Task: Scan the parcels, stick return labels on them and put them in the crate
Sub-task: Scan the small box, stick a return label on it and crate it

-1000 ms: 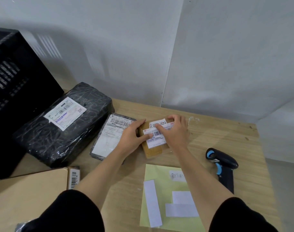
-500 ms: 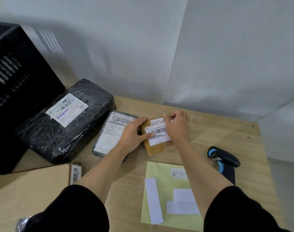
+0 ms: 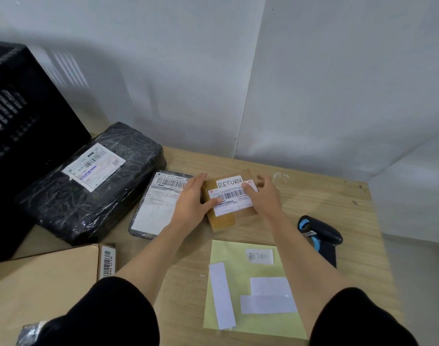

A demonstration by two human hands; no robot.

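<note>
A small brown parcel (image 3: 223, 219) lies mid-table with a white RETURN label (image 3: 229, 182) stuck above its barcode label. My left hand (image 3: 191, 203) holds the parcel's left edge, thumb on the barcode label. My right hand (image 3: 264, 196) rests at the parcel's right side, its thumb on the label, fingers spread and slightly blurred. The black crate (image 3: 18, 136) stands at the far left. A yellow-green label sheet (image 3: 250, 318) lies in front of me with one RETURN sticker (image 3: 259, 255) and blank white strips. The black and blue scanner (image 3: 318, 236) lies to the right.
A large black wrapped parcel (image 3: 93, 188) leans by the crate. A flat dark parcel (image 3: 156, 211) with a white label lies next to the brown one. A cardboard box (image 3: 41, 283) sits at the near left. White walls close the back; the wooden table (image 3: 350, 208) ends at the right.
My right hand slid from the parcel's top to its right side, uncovering the whole RETURN label. My left hand kept its hold on the parcel's left edge.
</note>
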